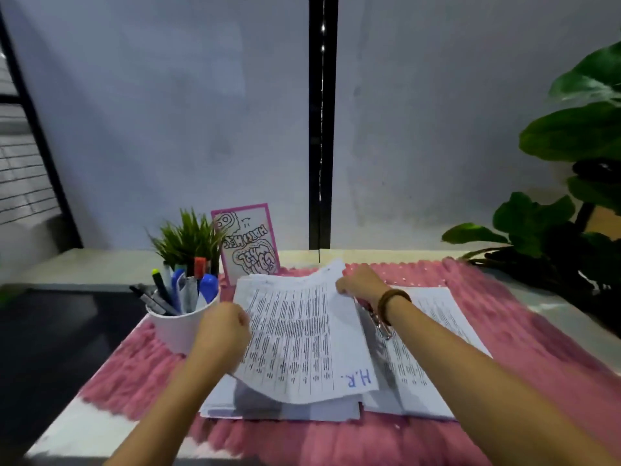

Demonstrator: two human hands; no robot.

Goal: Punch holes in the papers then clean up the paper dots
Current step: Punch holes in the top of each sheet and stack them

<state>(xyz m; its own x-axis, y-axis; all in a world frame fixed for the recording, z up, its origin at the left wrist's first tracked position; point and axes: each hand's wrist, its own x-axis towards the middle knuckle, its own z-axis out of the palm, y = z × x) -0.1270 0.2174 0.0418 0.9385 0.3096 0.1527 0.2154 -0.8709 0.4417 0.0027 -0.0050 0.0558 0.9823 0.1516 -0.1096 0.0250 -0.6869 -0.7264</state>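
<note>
A stack of printed papers (302, 334) marked "H.R." lies on a pink fluffy mat (336, 438), its upper sheets lifted and bowed. My left hand (223, 334) grips the stack's left edge. My right hand (361, 284), with a brown bracelet at the wrist, pinches the far right corner of the top sheets. More printed sheets (433, 317) lie flat to the right. Between the two piles a metal piece (379, 322) shows, partly hidden by my right wrist. I cannot make out a hole punch or paper dots.
A white cup of pens and markers (183, 314) stands just left of my left hand. Behind it are a small green plant (188, 237) and a pink-bordered card (248, 243). A large leafy plant (571, 196) fills the right side. The desk edge (84, 432) runs at the front left.
</note>
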